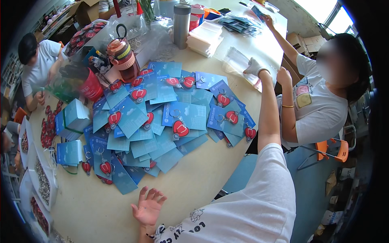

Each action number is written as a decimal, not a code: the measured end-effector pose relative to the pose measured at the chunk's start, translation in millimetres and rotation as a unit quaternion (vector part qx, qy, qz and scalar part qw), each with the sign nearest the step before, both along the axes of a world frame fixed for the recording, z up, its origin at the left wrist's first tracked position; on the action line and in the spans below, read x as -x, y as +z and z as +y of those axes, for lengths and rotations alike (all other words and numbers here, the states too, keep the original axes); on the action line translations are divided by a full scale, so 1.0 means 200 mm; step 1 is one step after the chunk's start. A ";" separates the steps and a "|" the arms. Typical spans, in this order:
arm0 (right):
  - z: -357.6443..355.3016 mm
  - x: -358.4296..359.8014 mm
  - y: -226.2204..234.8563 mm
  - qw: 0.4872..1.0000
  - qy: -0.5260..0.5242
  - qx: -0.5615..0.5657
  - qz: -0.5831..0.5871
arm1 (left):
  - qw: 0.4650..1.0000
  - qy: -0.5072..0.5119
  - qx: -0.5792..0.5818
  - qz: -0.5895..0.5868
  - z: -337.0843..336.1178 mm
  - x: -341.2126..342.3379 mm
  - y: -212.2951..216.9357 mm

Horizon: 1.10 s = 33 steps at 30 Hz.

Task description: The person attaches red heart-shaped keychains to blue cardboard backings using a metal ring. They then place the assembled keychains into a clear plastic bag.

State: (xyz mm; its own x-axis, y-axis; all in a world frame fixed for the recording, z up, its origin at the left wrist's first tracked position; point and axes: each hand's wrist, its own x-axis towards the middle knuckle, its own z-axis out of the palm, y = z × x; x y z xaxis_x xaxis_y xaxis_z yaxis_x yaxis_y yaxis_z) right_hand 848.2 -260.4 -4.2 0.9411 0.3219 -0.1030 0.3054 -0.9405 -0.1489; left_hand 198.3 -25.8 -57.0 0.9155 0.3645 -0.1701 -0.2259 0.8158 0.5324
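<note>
My left hand [148, 208] is palm up near the table's front edge, fingers spread and slightly curled, holding nothing. Just beyond it lies a heap of blue cards [139, 150], many with red heart-like keychains [180, 128] on metal rings. My right arm stretches far across the table. My right hand [256, 67], in a white glove, is at a stack of clear plastic bags [237, 60]. Its thumb and fingers look apart; whether a bag is between them is hidden.
A co-worker [320, 101] at the right reaches toward blue packets [241, 25]. Another person [42, 65] works at the left. Behind the heap stand a drink bottle [121, 58], a grey tumbler [182, 26] and a pink container [91, 86]. White trays [42, 178] line the left edge.
</note>
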 end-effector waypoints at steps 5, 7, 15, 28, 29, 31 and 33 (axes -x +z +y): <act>0.04 0.09 0.08 0.999 -0.006 0.047 0.006 | 0.998 0.015 0.039 -0.040 0.00 0.02 -0.02; 0.07 0.14 0.13 0.997 -0.002 0.076 0.010 | 0.999 0.015 0.016 -0.029 -0.01 0.02 0.00; 0.08 0.09 0.05 0.999 -0.001 0.038 -0.039 | 0.999 0.004 0.002 -0.042 -0.01 0.01 0.01; 0.12 0.41 0.31 0.980 0.164 -0.073 -0.085 | 0.996 -0.039 -0.061 -0.052 -0.05 -0.03 0.08; 0.18 0.53 0.43 0.971 0.198 -0.095 -0.096 | 0.995 -0.039 -0.076 -0.052 -0.06 -0.02 0.10; 0.29 0.86 0.70 0.956 0.254 -0.122 -0.081 | 0.970 -0.038 -0.238 -0.021 -0.04 -0.02 0.15; 0.34 1.18 0.86 0.937 0.314 -0.128 -0.078 | 0.936 -0.024 -0.350 0.004 0.00 -0.02 0.17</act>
State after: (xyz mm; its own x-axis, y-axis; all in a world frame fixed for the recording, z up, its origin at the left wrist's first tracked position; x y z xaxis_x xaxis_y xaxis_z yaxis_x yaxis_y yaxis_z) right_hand 611.9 -192.9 168.5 0.5542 0.8133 0.1770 0.8244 -0.5069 -0.2520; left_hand 203.0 -25.7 -22.3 0.9337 0.3469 0.0887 -0.1917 0.2750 0.9421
